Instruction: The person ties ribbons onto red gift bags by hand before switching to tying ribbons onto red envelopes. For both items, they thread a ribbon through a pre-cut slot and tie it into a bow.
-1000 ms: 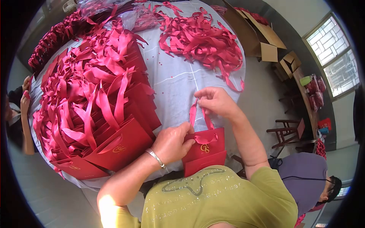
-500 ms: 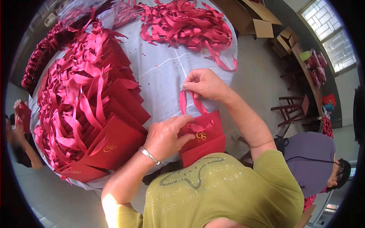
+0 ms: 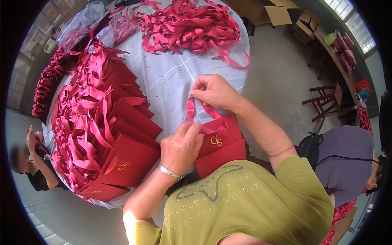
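A small red paper gift bag (image 3: 218, 145) with a gold monogram rests against my front at the table's edge. From its top rises a loop of pink-red ribbon (image 3: 190, 109). My right hand (image 3: 216, 93) pinches the top of that loop between thumb and fingertips. Lower down, my left hand (image 3: 181, 145), with a silver bangle on the wrist, has its fingers closed on the ribbon at the bag's upper left corner. Its fingertips are partly hidden. A dense row of similar red bags (image 3: 132, 159) with ribbon handles stands to the left.
A heap of loose ribbons (image 3: 192, 26) lies at the back of the cloth-covered table (image 3: 163, 90). Plastic wrapping (image 3: 83, 24) sits at the far left. Another person (image 3: 41, 163) is at the left edge, and one in purple (image 3: 345, 159) is at the right, near a wooden stool (image 3: 326, 100).
My left thumb and fingers, apart over the bag before, have come together on the ribbon at its corner. My right hand still pinches the loop. The camera view has shifted slightly.
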A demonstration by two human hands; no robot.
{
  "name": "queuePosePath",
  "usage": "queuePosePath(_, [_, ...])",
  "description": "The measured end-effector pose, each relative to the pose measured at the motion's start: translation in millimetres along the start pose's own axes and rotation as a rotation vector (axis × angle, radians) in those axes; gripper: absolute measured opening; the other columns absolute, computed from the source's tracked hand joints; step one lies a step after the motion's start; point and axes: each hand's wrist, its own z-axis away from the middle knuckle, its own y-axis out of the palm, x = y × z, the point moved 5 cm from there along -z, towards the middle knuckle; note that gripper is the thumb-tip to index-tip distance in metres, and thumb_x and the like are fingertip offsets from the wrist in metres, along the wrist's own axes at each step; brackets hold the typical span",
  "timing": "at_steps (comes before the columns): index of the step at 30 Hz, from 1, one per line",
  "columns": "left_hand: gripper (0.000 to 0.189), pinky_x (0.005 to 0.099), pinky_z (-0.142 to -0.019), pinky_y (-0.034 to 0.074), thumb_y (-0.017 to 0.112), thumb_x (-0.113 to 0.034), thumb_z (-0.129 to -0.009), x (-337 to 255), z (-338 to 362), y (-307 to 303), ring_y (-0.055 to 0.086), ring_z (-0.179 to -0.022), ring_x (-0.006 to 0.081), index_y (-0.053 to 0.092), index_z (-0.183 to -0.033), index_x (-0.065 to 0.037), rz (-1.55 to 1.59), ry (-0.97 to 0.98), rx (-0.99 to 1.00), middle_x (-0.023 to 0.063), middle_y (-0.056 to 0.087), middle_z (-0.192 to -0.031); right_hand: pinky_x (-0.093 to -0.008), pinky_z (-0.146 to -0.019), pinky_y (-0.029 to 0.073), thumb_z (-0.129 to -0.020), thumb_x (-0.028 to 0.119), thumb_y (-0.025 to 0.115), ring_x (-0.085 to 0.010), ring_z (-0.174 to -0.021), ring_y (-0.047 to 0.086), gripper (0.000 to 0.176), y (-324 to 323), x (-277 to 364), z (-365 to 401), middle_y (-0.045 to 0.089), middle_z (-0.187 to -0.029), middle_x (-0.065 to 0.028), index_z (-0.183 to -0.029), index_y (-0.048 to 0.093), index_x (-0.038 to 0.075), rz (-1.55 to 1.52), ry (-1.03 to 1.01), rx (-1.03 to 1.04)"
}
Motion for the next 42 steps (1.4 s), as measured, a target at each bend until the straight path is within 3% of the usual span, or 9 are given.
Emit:
queuePosePath(9, [0.009, 0.0409, -0.07, 0.052, 0.065, -0.01, -0.09, 17.6, -7.4, -0.6, 0.067, -0.081, 0.0325, 0.067, -0.098, -0.005, 0.311, -0.12, 0.297, 0.0111, 0.067, -0.091, -0.0225, -0.051, 0.048, -0.092, 0.012, 0.068, -0.0064, -0.058, 0.057, 0.014, 2.0, 2.3, 1.5, 0.064, -0.073, -0.002, -0.089, 0.065, -0.001, -0.015, 0.003, -0.005])
queuePosePath(14, [0.008, 0.0418, -0.067, 0.052, 0.063, -0.011, -0.091, 10.0, -6.9, -0.9, 0.067, -0.08, 0.0353, 0.065, -0.098, -0.006, 0.207, -0.113, 0.259, 0.0133, 0.067, -0.089, -0.0274, -0.054, 0.049, -0.087, 0.011, 0.07, -0.0101, -0.059, 0.061, 0.015, 1.2, 12.9, 1.1, 0.067, -0.072, -0.007, -0.087, 0.066, -0.003, 0.217, -0.242, -0.123])
queuePosePath(17, [0.008, 0.0424, -0.066, 0.053, 0.064, -0.012, -0.091, 12.2, -4.8, -0.7, 0.067, -0.079, 0.0357, 0.063, -0.098, -0.007, 0.172, -0.144, 0.254, 0.013, 0.068, -0.087, -0.0294, -0.058, 0.051, -0.086, 0.012, 0.071, -0.0123, -0.062, 0.062, 0.016, 3.0, 19.1, -4.7, 0.068, -0.071, -0.0088, -0.086, 0.067, -0.004, 0.287, -0.144, -0.075])
queuePosePath(21, [0.008, 0.0426, -0.065, 0.053, 0.064, -0.013, -0.091, 14.4, -5.8, -0.3, 0.067, -0.079, 0.0354, 0.06, -0.097, -0.008, 0.173, -0.104, 0.273, 0.0125, 0.069, -0.086, -0.0286, -0.059, 0.051, -0.085, 0.012, 0.072, -0.0126, -0.063, 0.063, 0.015, 12.8, 12.6, -7.0, 0.069, -0.07, -0.0092, -0.085, 0.067, -0.003, 0.324, -0.214, -0.126])
queuePosePath(26, [0.015, 0.044, -0.065, 0.053, 0.063, -0.014, -0.092, 18.3, -6.0, 4.4, 0.069, -0.082, 0.0349, 0.058, -0.104, -0.008, 0.166, -0.143, 0.32, 0.0122, 0.071, -0.091, -0.0244, -0.058, 0.049, -0.089, 0.01, 0.071, -0.0068, -0.063, 0.058, 0.014, 8.0, -5.2, -8.8, 0.066, -0.072, -0.0043, -0.086, 0.065, -0.003, 0.12, -0.25, -0.387])
queuePosePath(30, [0.023, 0.0449, -0.067, 0.053, 0.064, -0.017, -0.092, 18.8, -5.0, 4.7, 0.07, -0.083, 0.0339, 0.055, -0.111, -0.008, 0.149, -0.133, 0.319, 0.0116, 0.072, -0.093, -0.0229, -0.058, 0.048, -0.091, 0.011, 0.069, -0.0054, -0.065, 0.057, 0.015, 4.0, -8.9, -16.6, 0.065, -0.073, -0.0018, -0.089, 0.064, -0.003, -0.042, -0.08, -0.332])
queuePosePath(34, [0.022, 0.0451, -0.068, 0.054, 0.065, -0.018, -0.092, 19.6, -7.0, 3.4, 0.07, -0.083, 0.0339, 0.057, -0.11, -0.009, 0.146, -0.094, 0.32, 0.0113, 0.072, -0.091, -0.0294, -0.061, 0.05, -0.09, 0.011, 0.068, -0.0111, -0.064, 0.059, 0.013, 20.6, 14.9, -9.6, 0.065, -0.072, -0.0073, -0.088, 0.065, -0.002, 0.23, -0.454, -0.276])
queuePosePath(37, [0.021, 0.0454, -0.068, 0.053, 0.066, -0.018, -0.091, 18.8, -4.9, 3.1, 0.069, -0.083, 0.0339, 0.059, -0.109, -0.009, 0.162, -0.083, 0.321, 0.0116, 0.072, -0.089, -0.0304, -0.062, 0.05, -0.089, 0.013, 0.068, -0.0124, -0.065, 0.06, 0.015, 19.9, 20.7, -18.5, 0.066, -0.073, -0.0085, -0.089, 0.065, -0.002, 0.341, -0.366, -0.099])
queuePosePath(42, [0.021, 0.045, -0.069, 0.053, 0.067, -0.018, -0.09, 20.7, -4.4, 4.8, 0.069, -0.083, 0.0341, 0.06, -0.107, -0.008, 0.178, -0.084, 0.306, 0.0126, 0.072, -0.09, -0.0295, -0.062, 0.05, -0.089, 0.016, 0.071, -0.0111, -0.065, 0.059, 0.018, 18.8, 10.9, -20.7, 0.066, -0.073, -0.0066, -0.089, 0.067, -0.002, 0.273, -0.284, -0.267])
